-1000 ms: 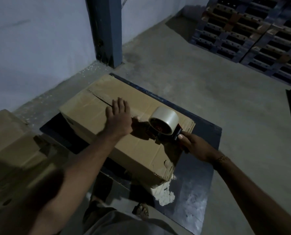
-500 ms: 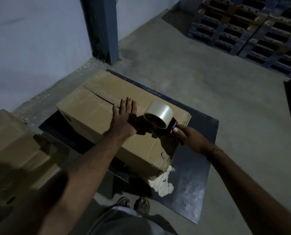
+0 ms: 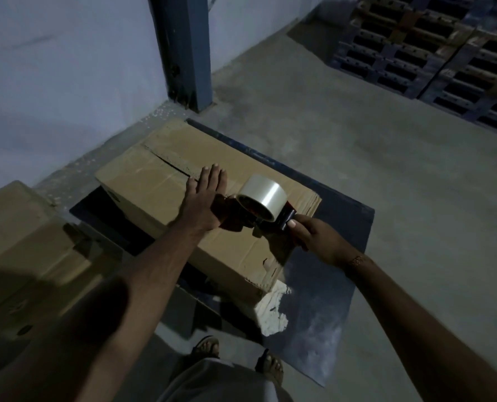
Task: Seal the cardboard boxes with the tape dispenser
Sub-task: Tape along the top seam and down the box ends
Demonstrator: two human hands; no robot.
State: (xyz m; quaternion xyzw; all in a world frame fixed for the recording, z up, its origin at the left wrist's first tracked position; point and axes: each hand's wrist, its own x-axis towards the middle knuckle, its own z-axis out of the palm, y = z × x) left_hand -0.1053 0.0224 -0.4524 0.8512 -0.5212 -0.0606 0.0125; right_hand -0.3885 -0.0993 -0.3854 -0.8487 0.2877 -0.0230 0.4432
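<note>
Progress along the seam: clear-roll tape dispenser (image 3: pixel 263 203) has been advanced further up the brown cardboard box (image 3: pixel 166 181) on the dark floor mat (image 3: pixel 328 285). Right hand (image 3: pixel 316 239) grip clamped on its handle; left hand (image 3: pixel 203 198) pressed flat ahead, fingers apart. Far seam stretch appears untaped.

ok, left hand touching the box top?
Touching. Head view: the left hand lies flat, fingers straight, pressed on the top of the cardboard box beside the tape dispenser; no gap visible.

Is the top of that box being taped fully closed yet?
Not fully. The cardboard box shows a dark open gap between its top flaps beyond the left hand.
</note>
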